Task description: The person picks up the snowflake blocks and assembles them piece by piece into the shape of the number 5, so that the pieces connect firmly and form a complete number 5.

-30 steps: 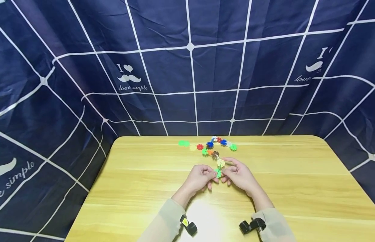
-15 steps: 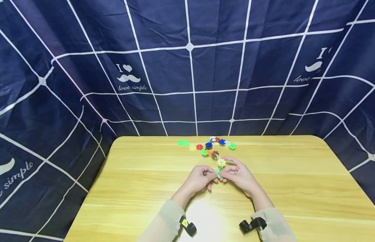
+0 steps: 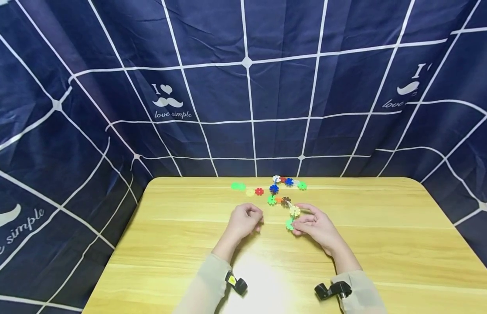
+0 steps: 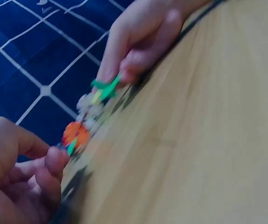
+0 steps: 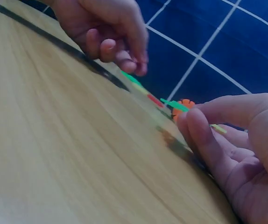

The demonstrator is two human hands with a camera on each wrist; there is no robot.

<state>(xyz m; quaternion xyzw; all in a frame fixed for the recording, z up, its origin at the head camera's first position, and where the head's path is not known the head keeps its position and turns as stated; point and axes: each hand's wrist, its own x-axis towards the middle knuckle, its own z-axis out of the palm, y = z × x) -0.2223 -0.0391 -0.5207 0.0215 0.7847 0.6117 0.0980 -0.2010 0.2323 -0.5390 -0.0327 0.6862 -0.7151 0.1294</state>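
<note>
A chain of interlocking plastic snowflake discs curves across the table in the head view. My right hand pinches the green snowflake disc at its near end, beside a pale yellow disc. Further along come a brown disc, an orange one, a green disc and a blue disc. My left hand is apart from the chain, its fingers loosely bent and holding nothing visible. The right wrist view shows the green disc between my right thumb and finger.
Left of the chain lie loose discs: green ones, a pale yellow one and a red one. The chain's far end bends right to a green disc. A dark blue gridded curtain stands behind the wooden table.
My left hand has let go of the green disc and moved left. The right hand, still pinching it, has shifted slightly right, and the near part of the chain has moved along with it.
</note>
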